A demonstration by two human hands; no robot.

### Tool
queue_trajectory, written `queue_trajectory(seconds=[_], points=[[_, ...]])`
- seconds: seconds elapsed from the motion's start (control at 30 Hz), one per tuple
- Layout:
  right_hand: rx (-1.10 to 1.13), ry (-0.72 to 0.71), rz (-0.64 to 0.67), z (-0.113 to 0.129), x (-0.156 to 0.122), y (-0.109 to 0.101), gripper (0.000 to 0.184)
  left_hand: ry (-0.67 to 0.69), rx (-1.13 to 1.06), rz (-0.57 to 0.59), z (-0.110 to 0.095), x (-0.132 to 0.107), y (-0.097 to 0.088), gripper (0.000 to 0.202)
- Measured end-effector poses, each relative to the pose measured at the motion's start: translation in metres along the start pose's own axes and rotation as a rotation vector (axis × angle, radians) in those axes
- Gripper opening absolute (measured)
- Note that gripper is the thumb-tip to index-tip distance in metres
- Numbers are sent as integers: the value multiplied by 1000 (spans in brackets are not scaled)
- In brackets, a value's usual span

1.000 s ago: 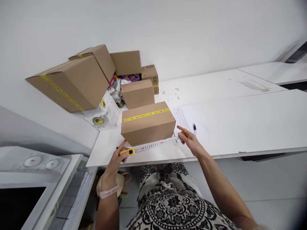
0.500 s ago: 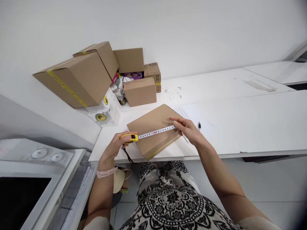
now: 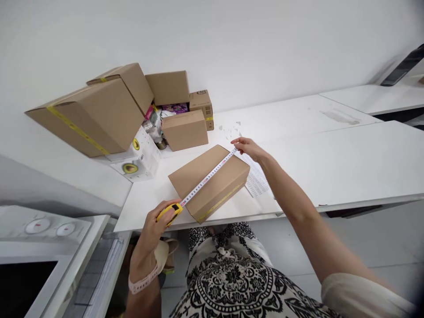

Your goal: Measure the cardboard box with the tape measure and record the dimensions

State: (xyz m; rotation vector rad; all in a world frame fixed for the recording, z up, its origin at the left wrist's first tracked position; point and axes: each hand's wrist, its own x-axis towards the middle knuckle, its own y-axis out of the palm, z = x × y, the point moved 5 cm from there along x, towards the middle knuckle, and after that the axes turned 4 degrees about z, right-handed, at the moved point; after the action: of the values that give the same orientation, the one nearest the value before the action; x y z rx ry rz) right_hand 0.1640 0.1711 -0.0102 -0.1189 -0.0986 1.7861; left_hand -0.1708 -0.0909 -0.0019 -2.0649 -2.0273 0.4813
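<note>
My left hand [image 3: 159, 219] is closed around the yellow case of a tape measure [image 3: 170, 213], just off the near left corner of a brown cardboard box [image 3: 198, 172]. The white blade [image 3: 209, 176] runs out slantwise across the top of the box. At the far right edge, my right hand [image 3: 247, 149] pinches the blade's free end. The box lies on the white table, set at an angle, with a strip of yellow tape along its near side. A printed sheet [image 3: 258, 182] sticks out from under its right side.
Several cardboard boxes [image 3: 184, 131] stand at the back left, with two larger ones stacked on a white avocado-printed box [image 3: 142, 159]. A white appliance with knobs [image 3: 38, 226] is at the lower left. The table's front edge [image 3: 298, 208] runs close to my body.
More blade has come out of the case. My right hand has moved away to the box's far edge, and my left hand has drawn nearer to me. The view has shifted slightly right.
</note>
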Motion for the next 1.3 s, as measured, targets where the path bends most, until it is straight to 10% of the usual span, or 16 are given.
queue_trajectory(seconds=[0.43,1.3], points=[[-157,-11,16,-23,-32,36,25,-50,16,10,11,22,-63,38],[-21,61,-124,-35,-69,56,34,28,311,355,-18,55,-78,37]])
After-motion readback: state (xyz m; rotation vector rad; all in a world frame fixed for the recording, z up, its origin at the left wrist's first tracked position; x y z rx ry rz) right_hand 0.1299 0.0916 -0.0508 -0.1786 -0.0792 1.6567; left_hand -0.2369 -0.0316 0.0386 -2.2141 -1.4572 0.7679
